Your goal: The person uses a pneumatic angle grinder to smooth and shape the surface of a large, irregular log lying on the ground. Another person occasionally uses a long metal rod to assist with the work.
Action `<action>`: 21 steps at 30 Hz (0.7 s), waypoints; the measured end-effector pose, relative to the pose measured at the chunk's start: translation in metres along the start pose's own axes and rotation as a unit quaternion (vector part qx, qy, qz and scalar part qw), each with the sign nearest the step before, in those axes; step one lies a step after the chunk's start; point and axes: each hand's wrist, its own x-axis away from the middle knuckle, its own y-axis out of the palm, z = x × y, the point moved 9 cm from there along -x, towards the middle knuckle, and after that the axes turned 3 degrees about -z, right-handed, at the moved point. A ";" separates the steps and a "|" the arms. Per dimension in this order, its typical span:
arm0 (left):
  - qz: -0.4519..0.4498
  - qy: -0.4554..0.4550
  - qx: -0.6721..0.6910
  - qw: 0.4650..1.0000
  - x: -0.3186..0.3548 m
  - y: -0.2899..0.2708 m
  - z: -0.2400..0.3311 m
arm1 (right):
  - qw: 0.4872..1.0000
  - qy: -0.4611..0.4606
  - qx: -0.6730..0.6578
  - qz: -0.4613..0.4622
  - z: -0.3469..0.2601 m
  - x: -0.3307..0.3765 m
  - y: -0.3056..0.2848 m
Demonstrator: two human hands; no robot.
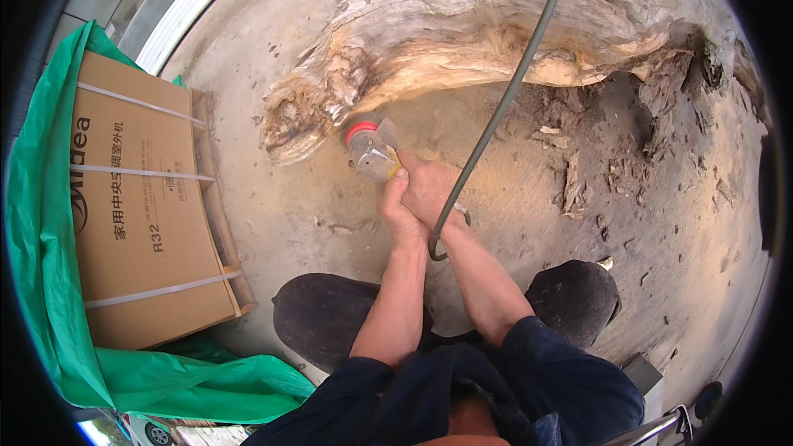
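Both hands are wrapped around an angle grinder with a grey head and a red ring near its working end. My left hand grips from the left side, its thumb up along the tool. Beside and partly over it, my right hand closes on the body, hiding most of the handle. The grinder's working end touches or nearly touches the lower left edge of a large weathered log; the exact contact is hidden. A thick grey-green cable loops past my right wrist and crosses over the log.
To the left stands a strapped cardboard box on a wooden pallet, partly wrapped in green sheeting. Bark chips and sawdust lie on the concrete floor at right. My bent knees flank my forearms.
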 end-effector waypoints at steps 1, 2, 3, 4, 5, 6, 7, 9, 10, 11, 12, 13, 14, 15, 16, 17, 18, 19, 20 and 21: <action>0.005 0.007 -0.020 1.000 0.000 0.004 0.004 | 1.000 0.011 -0.015 0.007 0.005 0.000 0.000; 0.010 0.013 -0.027 1.000 -0.003 0.003 0.003 | 0.999 0.021 -0.030 0.013 0.010 -0.001 -0.001; 0.016 0.019 -0.033 0.999 -0.006 0.002 0.002 | 0.999 0.024 -0.043 0.001 0.007 -0.002 -0.002; 0.023 0.025 -0.039 0.999 -0.008 -0.001 0.001 | 0.998 0.027 -0.056 -0.011 0.002 -0.003 -0.006; 0.015 0.016 -0.014 1.000 -0.010 -0.004 -0.001 | 0.997 0.030 -0.070 -0.023 0.000 -0.005 -0.007; 0.005 0.004 0.006 1.000 -0.013 -0.010 -0.002 | 0.997 0.024 -0.068 -0.028 -0.001 -0.007 -0.002; -0.005 -0.008 0.026 1.000 -0.015 -0.015 -0.004 | 0.997 0.018 -0.066 -0.033 -0.002 -0.010 0.006; -0.032 -0.039 0.069 0.996 -0.022 -0.021 -0.011 | 0.997 0.015 -0.072 -0.036 -0.002 -0.010 0.012; -0.030 -0.040 0.058 0.997 -0.023 -0.024 -0.011 | 0.996 0.018 -0.079 -0.034 -0.002 -0.009 0.011; -0.029 -0.040 0.045 0.998 -0.024 -0.027 -0.010 | 0.995 0.021 -0.087 -0.032 -0.002 -0.008 0.011; -0.016 -0.029 0.002 0.999 -0.020 -0.017 -0.005 | 0.996 0.037 -0.080 -0.015 0.004 -0.007 0.007; 0.000 -0.014 -0.038 0.999 -0.017 -0.011 -0.001 | 0.996 0.049 -0.073 -0.003 0.008 -0.006 0.005; 0.000 -0.020 -0.049 0.999 -0.017 -0.008 -0.003 | 0.996 0.061 -0.066 0.009 0.012 -0.004 0.003; -0.001 -0.024 -0.060 0.998 -0.018 -0.004 -0.005 | 0.994 0.070 -0.077 0.014 0.016 -0.004 0.000; 0.000 -0.028 -0.070 0.997 -0.019 -0.003 -0.007 | 0.993 0.078 -0.089 0.019 0.020 -0.003 -0.002; 0.004 -0.035 -0.070 0.997 -0.019 -0.004 -0.009 | 0.991 0.086 -0.100 0.024 0.023 -0.003 -0.004; 0.008 -0.042 -0.072 0.996 -0.019 -0.006 -0.012 | 0.992 0.077 -0.099 0.023 0.024 -0.004 -0.002; 0.012 -0.048 -0.074 0.996 -0.020 -0.009 -0.013 | 0.993 0.067 -0.099 0.023 0.025 -0.005 0.002; 0.010 -0.042 -0.064 0.997 -0.019 -0.011 -0.011 | 0.993 0.057 -0.098 0.022 0.025 -0.006 0.004; 0.007 -0.037 -0.056 0.998 -0.019 -0.015 -0.007 | 0.994 0.042 -0.095 0.017 0.018 -0.006 0.006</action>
